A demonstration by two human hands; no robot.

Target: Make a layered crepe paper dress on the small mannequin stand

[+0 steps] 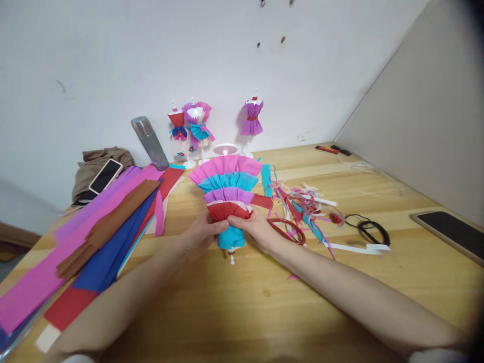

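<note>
Between my hands is a small dress-form mannequin (232,236), tipped with its neck knob toward me and its round base pointing away. It wears a blue bodice and a tiered paper skirt (230,180) in pink, blue, purple and red. My left hand (206,232) closes on the waist from the left, thumb pressed on the red tier. My right hand (255,229) grips the same waist from the right, its thumb nearly meeting the left one. The fingers under the mannequin are hidden. Red-handled scissors (287,231) lie just right of my right hand.
Strips of coloured crepe paper (109,227) cover the left side. Paper scraps (302,201) are heaped on the right, beside a black hair tie (372,232). Dressed mannequins (252,118), a grey bottle (150,142) and a phone (106,176) stand or lie farther back. Another phone (454,232) lies far right.
</note>
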